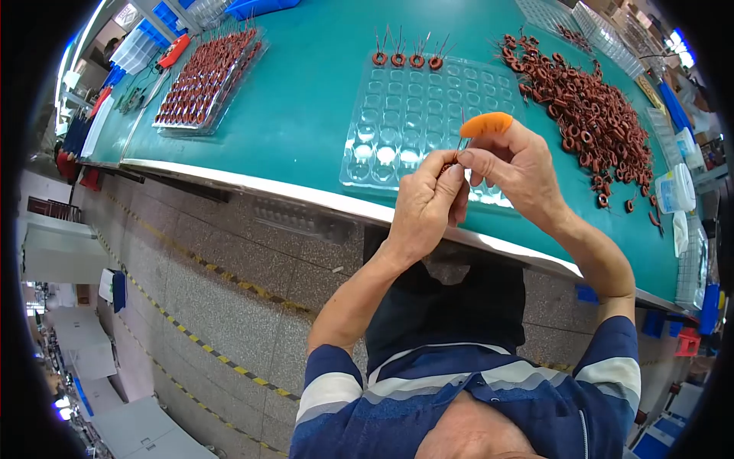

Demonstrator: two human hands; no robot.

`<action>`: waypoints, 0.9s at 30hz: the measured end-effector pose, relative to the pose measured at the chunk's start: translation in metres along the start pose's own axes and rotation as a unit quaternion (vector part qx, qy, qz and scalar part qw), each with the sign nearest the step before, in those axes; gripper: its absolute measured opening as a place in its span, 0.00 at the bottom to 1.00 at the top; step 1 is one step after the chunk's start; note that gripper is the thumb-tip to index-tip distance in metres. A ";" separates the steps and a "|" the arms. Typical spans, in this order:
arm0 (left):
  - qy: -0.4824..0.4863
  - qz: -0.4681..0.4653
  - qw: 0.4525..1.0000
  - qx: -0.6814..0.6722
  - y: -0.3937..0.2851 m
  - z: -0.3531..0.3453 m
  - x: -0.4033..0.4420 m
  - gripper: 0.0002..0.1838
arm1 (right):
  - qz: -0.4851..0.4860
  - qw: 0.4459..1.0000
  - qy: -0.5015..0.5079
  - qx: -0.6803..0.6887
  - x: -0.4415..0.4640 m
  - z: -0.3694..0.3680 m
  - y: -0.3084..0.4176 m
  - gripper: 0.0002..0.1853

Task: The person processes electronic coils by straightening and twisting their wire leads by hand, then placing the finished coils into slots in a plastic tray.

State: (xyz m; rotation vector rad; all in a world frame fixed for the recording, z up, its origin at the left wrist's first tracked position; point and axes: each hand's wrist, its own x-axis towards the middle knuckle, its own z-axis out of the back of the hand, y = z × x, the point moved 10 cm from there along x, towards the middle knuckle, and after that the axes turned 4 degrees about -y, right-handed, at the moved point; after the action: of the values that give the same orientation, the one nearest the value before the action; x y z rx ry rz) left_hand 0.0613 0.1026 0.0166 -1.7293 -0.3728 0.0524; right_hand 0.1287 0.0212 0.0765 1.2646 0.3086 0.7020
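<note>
Above the front edge of a clear plastic tray (359, 145), my two hands meet. My left hand (424, 203) is closed, pinching a small ring coil (449, 164) wound with reddish-brown wire, mostly hidden by the fingers. Thin wire leads (462, 126) rise from it. My right hand (527, 172) is closed beside it, thumb and fingers at the base of the leads. One of its fingers wears an orange finger cot (486, 124). In the tray's far row, several ring coils (417, 60) sit with their leads up.
A big pile of loose ring coils (589, 107) lies to the right on the green table (306, 99). A stack of filled trays (202, 84) stands at the left. A white tub (676, 190) and clear trays (604, 38) line the right side.
</note>
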 end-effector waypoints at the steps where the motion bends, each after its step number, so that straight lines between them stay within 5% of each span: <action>1: -0.008 -0.007 1.000 0.009 -0.001 0.003 0.006 0.15 | 0.003 1.000 0.008 0.001 0.008 -0.001 -0.001 0.12; 3: -0.017 0.018 0.998 0.049 -0.001 0.009 0.017 0.14 | 0.010 0.999 0.032 -0.034 0.024 -0.001 0.002 0.10; 6: -0.145 -0.260 0.911 0.285 -0.045 0.024 0.021 0.17 | 0.093 0.991 -0.028 -0.097 0.079 0.035 0.001 0.09; 9: -0.119 -0.216 0.895 0.373 -0.019 0.031 0.030 0.22 | 0.141 0.973 -0.108 -0.147 0.155 0.077 -0.035 0.10; 13: -0.039 -0.183 0.876 0.444 -0.012 0.012 0.035 0.24 | 0.114 0.969 -0.041 -0.214 0.206 0.062 -0.107 0.11; 20: 0.143 -0.204 0.846 0.472 -0.008 -0.014 0.027 0.30 | 0.174 0.953 -0.045 -0.245 0.201 0.066 -0.088 0.19; 25: 0.153 -0.220 0.796 0.542 0.000 -0.017 0.022 0.30 | 0.143 0.933 -0.112 -0.312 0.182 0.143 -0.065 0.23; 27: 0.159 -0.227 0.795 0.539 -0.001 -0.012 0.021 0.30 | 0.187 0.860 -0.044 -0.472 0.152 0.141 -0.059 0.24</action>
State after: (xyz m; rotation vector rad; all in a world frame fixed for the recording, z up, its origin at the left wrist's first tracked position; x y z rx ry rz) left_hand 0.0842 0.0977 0.0237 -0.4619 -0.3842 -0.3230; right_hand 0.3428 0.0026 0.0868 0.3945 -0.3579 0.9555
